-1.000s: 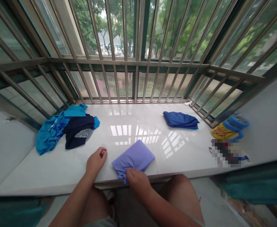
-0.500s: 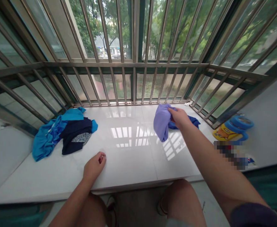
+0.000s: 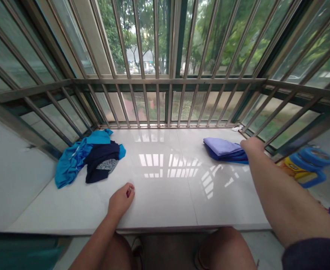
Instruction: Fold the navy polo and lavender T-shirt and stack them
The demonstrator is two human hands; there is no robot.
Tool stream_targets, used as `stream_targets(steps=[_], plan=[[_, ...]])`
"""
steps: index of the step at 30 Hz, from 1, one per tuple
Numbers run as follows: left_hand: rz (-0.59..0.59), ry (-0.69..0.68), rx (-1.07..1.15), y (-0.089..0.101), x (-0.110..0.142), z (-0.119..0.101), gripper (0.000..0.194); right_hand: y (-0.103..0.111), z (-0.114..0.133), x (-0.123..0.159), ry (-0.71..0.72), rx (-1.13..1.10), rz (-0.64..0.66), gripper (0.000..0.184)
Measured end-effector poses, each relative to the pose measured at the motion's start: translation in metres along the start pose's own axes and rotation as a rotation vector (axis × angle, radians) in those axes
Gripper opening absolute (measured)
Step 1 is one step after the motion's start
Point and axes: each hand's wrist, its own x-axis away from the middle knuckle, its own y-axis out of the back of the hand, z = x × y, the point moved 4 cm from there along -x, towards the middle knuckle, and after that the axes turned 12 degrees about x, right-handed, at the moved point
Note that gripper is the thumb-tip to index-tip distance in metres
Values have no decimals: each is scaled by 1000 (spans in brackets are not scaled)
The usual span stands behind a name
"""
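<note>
A folded lavender garment point(image 3: 221, 145) lies flat on top of folded dark blue cloth point(image 3: 229, 156), on the right part of the white ledge. My right hand point(image 3: 252, 145) is at the stack's right end, closed on the edge of the lavender garment; most of its fingers are hidden behind the hand. Near the front of the ledge, my left hand point(image 3: 122, 198) rests in a loose fist with nothing visible in it. Beyond it to the left sit a rumpled bright blue garment point(image 3: 69, 165) and a navy garment point(image 3: 101, 159) with a grey patterned patch.
Metal window bars point(image 3: 169, 81) close off the back and both sides of the white ledge point(image 3: 165, 202). A yellow and blue jug with a handle point(image 3: 308, 165) stands at the right, beside my forearm. A small white scrap point(image 3: 237, 128) lies in the back right corner.
My right hand has moved right and laid the lavender garment, which hung in the air, onto the dark blue cloth. The left hand stays loosely curled; the view has shifted slightly.
</note>
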Motion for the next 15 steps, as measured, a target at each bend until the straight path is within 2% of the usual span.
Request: stream_targets(steps=[3, 5, 7, 9, 11, 13, 15], plan=[[-1, 13, 10, 2, 0, -2, 13, -31, -6, 31, 26, 82, 58, 43], [-7, 18, 15, 2, 1, -5, 13, -60, -2, 69, 169, 93, 78, 48], [-18, 16, 24, 3, 2, -7, 13, -94, 0, 126, 413, 90, 85, 54], [-24, 16, 31, 3, 4, -7, 13, -128, -4, 196, 662, 78, 91, 57], [-28, 18, 36, 4, 5, -6, 13, -157, -13, 265, 807, 66, 114, 58], [-35, 13, 57, 6, 6, -6, 12, -174, -21, 319, 828, 102, 125, 61], [-45, 43, 163, 12, 2, -11, 10, -177, -22, 351, 780, 150, 101, 62]])
